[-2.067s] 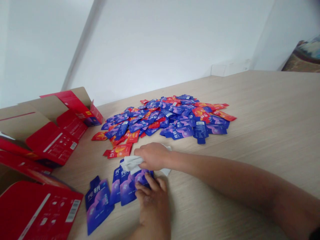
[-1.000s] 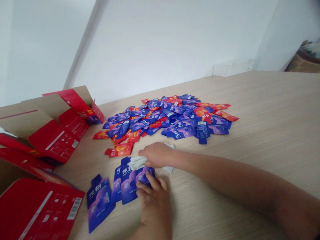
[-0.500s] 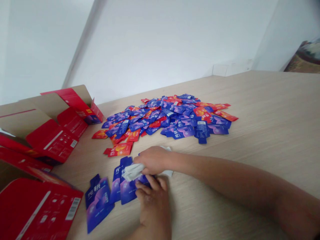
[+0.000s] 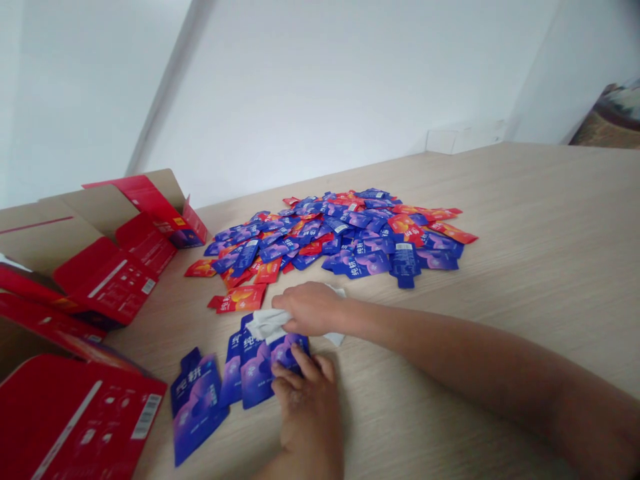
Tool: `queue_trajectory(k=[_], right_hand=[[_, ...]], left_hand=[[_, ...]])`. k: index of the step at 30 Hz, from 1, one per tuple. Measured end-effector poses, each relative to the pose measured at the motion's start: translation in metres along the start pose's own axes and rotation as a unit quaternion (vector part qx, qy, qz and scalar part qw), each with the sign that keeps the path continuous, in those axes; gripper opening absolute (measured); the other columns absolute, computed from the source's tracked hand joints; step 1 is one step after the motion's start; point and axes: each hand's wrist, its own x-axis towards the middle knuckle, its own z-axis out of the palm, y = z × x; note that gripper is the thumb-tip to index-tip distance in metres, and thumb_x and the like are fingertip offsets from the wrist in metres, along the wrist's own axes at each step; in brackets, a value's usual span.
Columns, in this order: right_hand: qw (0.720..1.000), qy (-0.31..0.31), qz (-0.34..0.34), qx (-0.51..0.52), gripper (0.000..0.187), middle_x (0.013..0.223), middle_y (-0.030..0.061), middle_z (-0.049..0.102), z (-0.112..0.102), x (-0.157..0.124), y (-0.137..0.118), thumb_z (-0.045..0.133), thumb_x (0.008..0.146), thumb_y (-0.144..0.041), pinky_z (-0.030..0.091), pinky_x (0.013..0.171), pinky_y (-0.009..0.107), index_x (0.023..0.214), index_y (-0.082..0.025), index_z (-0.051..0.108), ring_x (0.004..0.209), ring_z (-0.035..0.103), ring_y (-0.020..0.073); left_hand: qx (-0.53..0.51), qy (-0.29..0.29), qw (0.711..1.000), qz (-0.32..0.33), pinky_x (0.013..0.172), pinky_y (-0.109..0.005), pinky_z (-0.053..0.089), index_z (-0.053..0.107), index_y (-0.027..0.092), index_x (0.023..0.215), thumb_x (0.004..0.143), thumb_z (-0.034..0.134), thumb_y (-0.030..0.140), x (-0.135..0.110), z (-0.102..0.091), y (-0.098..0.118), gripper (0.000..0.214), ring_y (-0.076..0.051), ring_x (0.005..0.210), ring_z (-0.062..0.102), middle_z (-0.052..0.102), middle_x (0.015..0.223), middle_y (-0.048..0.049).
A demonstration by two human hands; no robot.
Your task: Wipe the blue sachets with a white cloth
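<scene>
My right hand grips a crumpled white cloth, which sticks out on both sides of the hand, just above a row of blue-purple sachets. My left hand rests its fingers on a blue sachet and pins it to the table. Another blue sachet lies apart to the left. A red-orange sachet lies just beyond my right hand. Behind them spreads a large heap of mixed blue and red sachets.
The sachets lie on a light wood-grain table. Opened red-and-cardboard boxes crowd the left side, with a red carton panel at lower left. White walls stand behind, and a patterned cushion shows at far right.
My right hand has moved slightly away from me with the white cloth, which now sits higher over the sachets. My left hand stays on the blue sachet.
</scene>
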Motion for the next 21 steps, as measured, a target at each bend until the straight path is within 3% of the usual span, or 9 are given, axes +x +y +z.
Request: queue_trajectory(k=[5, 14, 21], right_hand=[[0.998, -0.046, -0.042, 0.012, 0.035, 0.097, 0.0079, 0.066, 0.006, -0.001, -0.007, 0.053, 0.079, -0.041, 0.046, 0.061, 0.032, 0.109, -0.024, 0.056, 0.085, 0.064, 0.0256], [0.998, -0.021, 0.055, -0.019, 0.034, 0.098, 0.0089, 0.067, 0.004, 0.002, 0.014, 0.053, 0.079, -0.039, 0.047, 0.066, 0.033, 0.108, -0.022, 0.056, 0.089, 0.063, 0.0256], [1.0, -0.015, -0.013, 0.008, 0.035, 0.098, 0.0078, 0.066, 0.001, 0.0, -0.001, 0.052, 0.08, -0.04, 0.046, 0.063, 0.032, 0.11, -0.024, 0.055, 0.087, 0.063, 0.0254]], left_hand=[[0.009, -0.018, 0.999, -0.026, 0.072, -0.045, 0.048, 0.065, 0.023, 0.102, 0.08, 0.046, 0.007, 0.001, -0.001, 0.005, 0.033, -0.034, 0.093, 0.065, 0.064, 0.117, -0.0151], [-0.002, -0.024, 1.0, -0.019, 0.071, -0.044, 0.046, 0.067, 0.025, 0.1, 0.08, 0.045, 0.005, 0.001, 0.0, 0.003, 0.036, -0.039, 0.094, 0.064, 0.062, 0.119, -0.017], [-0.034, -0.047, 0.998, -0.01, 0.071, -0.047, 0.048, 0.065, 0.018, 0.104, 0.081, 0.04, 0.003, 0.001, -0.001, 0.003, 0.037, -0.038, 0.096, 0.063, 0.059, 0.122, -0.021]])
